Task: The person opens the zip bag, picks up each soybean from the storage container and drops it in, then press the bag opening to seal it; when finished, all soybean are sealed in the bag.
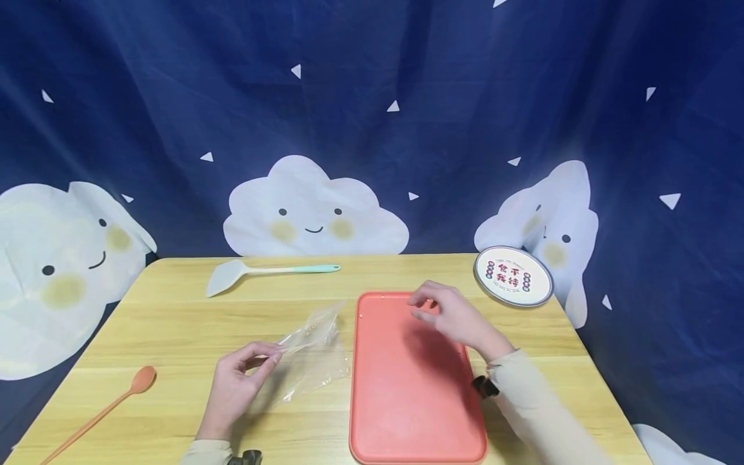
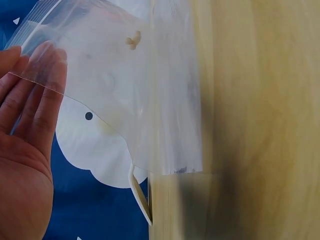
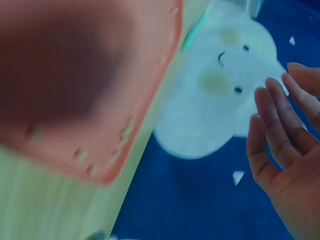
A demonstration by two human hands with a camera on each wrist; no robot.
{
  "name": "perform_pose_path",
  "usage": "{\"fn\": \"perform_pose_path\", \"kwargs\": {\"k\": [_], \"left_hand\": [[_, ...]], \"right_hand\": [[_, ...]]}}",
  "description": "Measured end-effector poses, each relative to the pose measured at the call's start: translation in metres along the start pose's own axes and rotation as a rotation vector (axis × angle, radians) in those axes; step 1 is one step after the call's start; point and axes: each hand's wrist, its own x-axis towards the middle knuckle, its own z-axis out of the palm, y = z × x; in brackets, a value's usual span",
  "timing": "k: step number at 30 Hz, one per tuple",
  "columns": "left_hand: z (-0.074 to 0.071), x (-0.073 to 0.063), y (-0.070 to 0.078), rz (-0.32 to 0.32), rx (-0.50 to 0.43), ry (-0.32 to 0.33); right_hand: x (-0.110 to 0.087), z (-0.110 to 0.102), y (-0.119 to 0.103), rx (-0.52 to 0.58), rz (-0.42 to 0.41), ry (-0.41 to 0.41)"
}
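Observation:
My left hand (image 1: 235,387) pinches a clear plastic zip bag (image 1: 320,336) between thumb and fingers, left of the red tray (image 1: 407,413). In the left wrist view, a small clump of pale beige bits (image 2: 133,40) shows in the bag. Over the tray's far right part hovers my right hand (image 1: 456,316), its fingers loosely bent with nothing visible between them. Several small pale pieces (image 3: 126,131) lie in a tray corner in the right wrist view, partly blurred.
A white spatula (image 1: 229,276) with a mint handle end lies along the table's back edge. An orange spoon (image 1: 142,379) is at the left. An oval plate (image 1: 514,276) with red lettering stands at the back right corner. Behind the table hangs a navy cloud-print curtain (image 1: 360,116).

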Motion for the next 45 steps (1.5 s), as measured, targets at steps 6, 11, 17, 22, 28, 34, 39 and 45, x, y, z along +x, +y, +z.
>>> {"fn": "perform_pose_path", "kwargs": {"k": [6, 11, 17, 22, 28, 34, 39, 45], "left_hand": [[0.002, -0.004, -0.024, 0.009, -0.007, 0.037], [0.003, -0.003, -0.02, 0.008, -0.003, 0.035], [0.002, 0.0, 0.002, 0.028, -0.026, 0.024], [0.003, -0.002, -0.017, 0.012, -0.035, 0.028], [0.004, -0.005, -0.026, -0.007, 0.0, 0.032], [0.003, -0.006, -0.027, -0.026, 0.003, 0.024], [0.002, -0.006, -0.026, -0.017, -0.017, 0.007], [0.001, -0.007, -0.024, -0.001, -0.026, -0.007]], "right_hand": [[-0.03, -0.01, 0.025, -0.151, -0.003, -0.016], [-0.048, -0.01, 0.042, -0.298, -0.003, -0.065], [-0.058, -0.006, 0.054, -0.37, 0.014, -0.139], [-0.061, -0.001, 0.06, -0.418, -0.011, -0.167], [-0.063, 0.008, 0.064, -0.477, -0.053, -0.15], [-0.064, 0.013, 0.065, -0.486, -0.063, -0.136], [-0.064, 0.014, 0.065, -0.489, -0.056, -0.137], [-0.065, 0.013, 0.065, -0.481, -0.045, -0.139]]}}
